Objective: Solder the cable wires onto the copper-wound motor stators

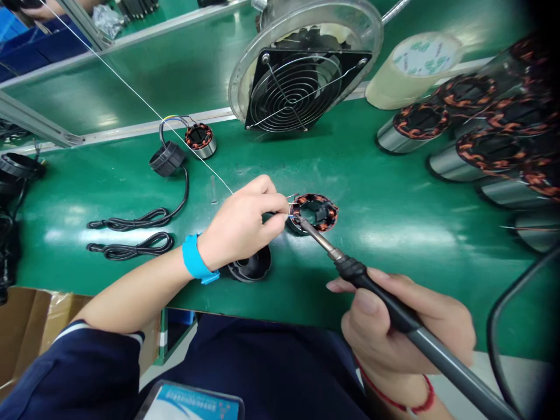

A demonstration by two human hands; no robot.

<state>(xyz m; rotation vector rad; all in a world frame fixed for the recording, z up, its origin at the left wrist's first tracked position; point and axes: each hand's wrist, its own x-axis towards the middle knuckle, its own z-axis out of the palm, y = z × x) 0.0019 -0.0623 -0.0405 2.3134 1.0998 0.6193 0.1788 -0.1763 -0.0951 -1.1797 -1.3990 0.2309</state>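
Tabletop (385,239) in glossy green, streaked with pale reflections from overhead light. Near its front edge, left of centre, a ring-shaped wound core (329,213) with copper coils, standing open end up. At its left rim, left hand (249,219) with thumb and fingertips pinched on thin wires (290,216); a blue wristband (198,259) above. From the other side, right hand (406,326) wrapped around a soldering iron (441,350), tip right at the wires (actual contact too small to tell). Partly under the left wrist, a black plastic housing (251,268). Farther left, two coiled black cables (135,220), one running up to a black cap (167,158) beside a second wound core (207,149).

Behind, a fan (291,96) with wire guard, set in a clear-rimmed hood (238,93); next to it, a fat roll of tape (394,84). Along the right side, a crowd of more wound cores (450,163), blurred toward the edge. At the back, green panels (184,76) in a metal frame (39,116), with blue bins (44,52) beyond. Below left, a cardboard box (21,338).
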